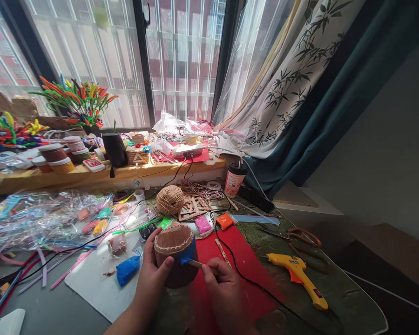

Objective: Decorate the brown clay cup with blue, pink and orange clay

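Note:
My left hand (pixel 155 267) is wrapped around the left side of a brown cup-shaped pot (pixel 176 274), tilted so its opening faces up and away. A pale wavy trim runs round the rim. Blue clay (pixel 184 256) covers part of the pot's right side. Between thumb and fingers, my right hand (pixel 219 281) pinches a thin wooden stick (pixel 194 263), its tip touching the blue clay. A packet of blue clay (pixel 128 270) lies left of the pot on a white board (pixel 94 279).
A yellow glue gun (pixel 298 277) and orange-handled scissors (pixel 300 236) lie at the right. Red paper (pixel 237 260) is under my right hand, crossed by a black cable. Behind sit a twine ball (pixel 170 200), an orange clay packet (pixel 225 221) and a lidded drink cup (pixel 234 180).

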Tool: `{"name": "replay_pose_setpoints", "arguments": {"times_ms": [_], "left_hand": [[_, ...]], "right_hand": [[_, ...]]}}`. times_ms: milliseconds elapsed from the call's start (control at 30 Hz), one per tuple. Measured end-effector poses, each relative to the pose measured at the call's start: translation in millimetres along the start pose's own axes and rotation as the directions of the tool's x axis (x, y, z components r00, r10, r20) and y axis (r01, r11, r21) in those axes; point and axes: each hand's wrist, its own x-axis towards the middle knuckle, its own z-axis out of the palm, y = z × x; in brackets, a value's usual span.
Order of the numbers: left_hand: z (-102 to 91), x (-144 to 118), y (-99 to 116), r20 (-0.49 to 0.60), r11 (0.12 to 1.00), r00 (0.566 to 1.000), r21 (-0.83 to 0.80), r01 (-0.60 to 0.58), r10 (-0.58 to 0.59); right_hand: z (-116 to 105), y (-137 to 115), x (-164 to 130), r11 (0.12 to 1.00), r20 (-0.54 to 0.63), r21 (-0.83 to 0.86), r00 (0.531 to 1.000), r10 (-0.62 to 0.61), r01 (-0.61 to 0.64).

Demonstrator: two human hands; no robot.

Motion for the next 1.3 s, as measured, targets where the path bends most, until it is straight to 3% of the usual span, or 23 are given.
{"name": "replay_pose_setpoints", "arguments": {"times_ms": [100,200,267,400,533,667,733,800,867,933,1000,1100,1300], "left_hand": [[-2.0,0.8,-5.5,0.022,1.0,1.0,-0.026,0.007,-0.007],[-4.0,1.2,-6.8,0.051,0.997,0.998,-0.076,0.034,-0.03],[-5.1,1.2,-5.5,0.08,0.992,0.995,-0.107,0.066,-0.058],[-6.3,0.6,-3.3,0.172,0.975,0.982,-0.189,0.116,-0.083],[-5.6,-0.5,-5.2,0.272,0.967,0.957,-0.201,0.158,-0.1],[-4.3,-2.4,-5.2,0.304,0.961,0.946,-0.208,0.181,-0.112],[-4.3,-2.8,-4.1,0.338,0.95,0.934,-0.239,0.201,-0.113],[-4.7,-2.3,-3.2,0.333,0.93,0.936,-0.294,0.22,-0.116],[-5.5,-0.9,-3.4,0.269,0.915,0.954,-0.337,0.223,-0.133],[-6.4,1.3,-4.7,0.182,0.927,0.972,-0.314,0.203,-0.151],[-7.4,3.4,-6.2,0.103,0.954,0.984,-0.248,0.169,-0.147],[-8.0,4.6,-6.7,0.052,0.976,0.991,-0.175,0.13,-0.123],[-4.6,1.2,-3.4,0.021,0.987,0.996,-0.14,0.084,-0.082]], "right_hand": [[-2.4,-1.6,1.7,0.999,0.03,-0.011,0.998,0.047,-0.047],[-8.1,-3.5,10.1,0.975,0.184,0.014,0.959,0.217,-0.223],[-13.8,-9.2,17.5,0.969,0.278,-0.014,0.93,0.242,-0.248],[-27.5,-37.7,28.5,0.985,0.368,-0.155,0.921,0.124,-0.071],[-40.1,-76.2,31.8,0.91,0.465,-0.37,0.885,0.006,0.188],[-49.6,-98.0,39.3,0.871,0.539,-0.415,0.842,0.003,0.263],[-53.0,-96.5,45.0,0.898,0.505,-0.385,0.863,0.01,0.215],[-54.2,-86.5,47.4,0.959,0.424,-0.272,0.905,0.039,0.086],[-51.6,-71.3,42.5,0.991,0.374,-0.106,0.921,0.112,-0.077],[-44.5,-55.0,29.5,0.99,0.411,-0.067,0.901,0.14,-0.123],[-33.5,-41.3,12.5,0.99,0.456,-0.095,0.879,0.139,-0.108],[-15.4,-29.7,-6.8,0.991,0.455,-0.133,0.889,0.043,0.02],[-4.3,-31.4,-0.4,0.962,0.455,-0.233,0.89,-0.021,0.142]]}}
